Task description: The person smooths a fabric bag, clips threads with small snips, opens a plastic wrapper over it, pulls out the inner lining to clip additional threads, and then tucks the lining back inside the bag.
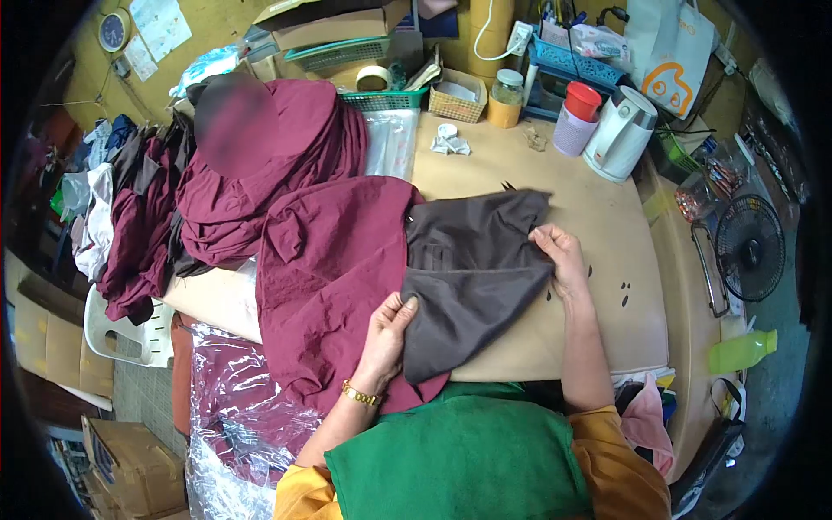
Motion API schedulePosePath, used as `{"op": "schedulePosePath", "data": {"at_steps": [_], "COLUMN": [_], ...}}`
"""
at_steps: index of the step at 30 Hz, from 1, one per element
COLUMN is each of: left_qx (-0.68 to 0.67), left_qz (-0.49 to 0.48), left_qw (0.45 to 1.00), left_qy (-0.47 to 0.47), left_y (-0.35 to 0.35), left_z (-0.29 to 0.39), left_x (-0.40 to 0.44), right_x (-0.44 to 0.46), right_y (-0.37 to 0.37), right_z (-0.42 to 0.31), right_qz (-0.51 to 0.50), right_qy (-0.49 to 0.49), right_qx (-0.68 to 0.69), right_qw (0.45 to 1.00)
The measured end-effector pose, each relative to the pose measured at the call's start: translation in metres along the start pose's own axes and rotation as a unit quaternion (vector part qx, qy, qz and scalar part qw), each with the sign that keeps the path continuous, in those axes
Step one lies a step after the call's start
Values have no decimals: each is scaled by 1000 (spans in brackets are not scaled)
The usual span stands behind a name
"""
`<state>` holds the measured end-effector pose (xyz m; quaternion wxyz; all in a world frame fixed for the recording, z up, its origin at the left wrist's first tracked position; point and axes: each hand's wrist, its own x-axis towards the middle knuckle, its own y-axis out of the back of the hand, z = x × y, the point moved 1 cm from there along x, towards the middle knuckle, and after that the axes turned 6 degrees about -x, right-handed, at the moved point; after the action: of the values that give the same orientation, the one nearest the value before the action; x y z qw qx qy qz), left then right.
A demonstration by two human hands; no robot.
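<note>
A dark grey cloth piece (472, 238), joined to or lying against a maroon garment (334, 260), spreads over the tan table. My left hand (388, 334), with a gold band at the wrist, pinches the grey cloth near the line where it meets the maroon fabric. Farther right, my right hand (561, 253) pinches the grey cloth at its right edge. A fold crosses the grey cloth between my hands, and its lower corner hangs at the table's front edge. Behind the garment at the left rises a large pile of maroon cloth (321, 130).
At the back stand a white kettle (621, 132), a red and lilac cup (575, 120), a lidded jar (505, 100) and a wicker basket (458, 95). A fan (750, 247) and green bottle (743, 351) are at the right. Plastic-wrapped maroon cloth (238, 407) lies front left.
</note>
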<state>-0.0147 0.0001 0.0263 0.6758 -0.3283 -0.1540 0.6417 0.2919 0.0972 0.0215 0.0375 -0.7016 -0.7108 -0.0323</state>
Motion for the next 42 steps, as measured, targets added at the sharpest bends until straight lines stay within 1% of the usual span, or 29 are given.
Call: {"op": "schedulePosePath", "data": {"at_steps": [2, 4, 5, 7, 8, 10, 12, 13, 14, 15, 16, 17, 18, 20, 21, 23, 24, 26, 28, 30, 31, 32, 34, 35, 36, 38, 40, 41, 42], "left_qx": [14, 54, 103, 158, 182, 184, 272, 227, 226, 239, 250, 420, 519, 638, 638, 669, 670, 737, 763, 765, 724, 724, 695, 748, 748, 585, 463, 407, 342], "left_qz": [-5, -7, -5, -16, -20, -27, -58, -34, -6, 11, 27, 33, 54, 85, 86, 81, 83, 60, 49, 23, -10, -13, 43, -2, -2, -54, -40, -27, -7], "left_qw": [1000, 998, 993, 984, 979, 978, 953, 968, 969, 959, 946, 838, 784, 685, 684, 689, 688, 654, 631, 600, 623, 620, 705, 633, 632, 762, 844, 875, 906], "left_qy": [-4, -21, -51, -78, -93, -96, -121, -96, -97, -152, -206, -347, -336, -342, -343, -267, -267, -158, -130, -235, -297, -300, -137, -199, -203, -272, -270, -262, -248], "left_y": [-1, -2, -4, 0, 1, 3, 9, -2, -6, -9, -10, -5, -13, -6, 0, 11, 13, 14, 9, 3, 7, 6, -14, -4, 5, 13, 17, 18, 21], "left_z": [-5, -9, -12, -24, -28, -33, -31, -20, -11, -5, 1, 9, 25, 28, 27, 24, 25, 29, 35, 41, 48, 50, 66, 56, 50, 45, 48, 51, 58], "left_x": [0, 0, 1, 8, 9, 12, 12, 5, 2, -1, -1, 4, -1, 8, 11, 18, 20, 27, 28, 26, 32, 37, 33, 40, 46, 52, 50, 48, 43], "right_x": [-1, -6, -12, -30, -37, -36, -35, -35, -35, -33, -32, -31, -33, -34, -34, -33, -34, -32, -25, -10, -11, -10, -8, -7, -5, 0, -14, -38, -50], "right_y": [0, -7, -16, -57, -71, -82, -85, -87, -85, -83, -79, -77, -77, -81, -82, -83, -83, -78, -77, -68, -78, -87, -110, -124, -140, -179, -219, -224, -223], "right_z": [6, -2, -9, -41, -45, -30, -20, -15, -10, -6, 0, 10, 7, -6, -6, -6, -11, -24, -26, 3, -32, -59, -110, -131, -147, -167, -176, -191, -195], "right_qz": [-9, -191, -233, -283, -291, -247, -269, -238, -240, -233, -226, -236, -236, -193, -195, -92, -93, -96, -101, -141, -155, -140, -133, -158, -182, -198, -328, -343, -359], "right_qy": [-4, 13, -13, 16, 71, 49, -44, -20, -25, -48, -72, -54, -56, 116, 117, 195, 195, -49, -76, 38, -12, -3, 65, 85, 106, 152, 208, 164, 207], "right_qx": [-11, 7, 14, -53, -125, -186, -288, -222, -220, -212, -205, -184, -184, -324, -324, -313, -312, -384, -405, -131, -25, 13, 89, 97, 105, 36, 155, 180, 149], "right_qw": [1000, 981, 972, 958, 946, 950, 918, 945, 945, 948, 950, 953, 953, 919, 918, 925, 925, 917, 906, 981, 988, 990, 985, 979, 972, 968, 908, 907, 898]}}
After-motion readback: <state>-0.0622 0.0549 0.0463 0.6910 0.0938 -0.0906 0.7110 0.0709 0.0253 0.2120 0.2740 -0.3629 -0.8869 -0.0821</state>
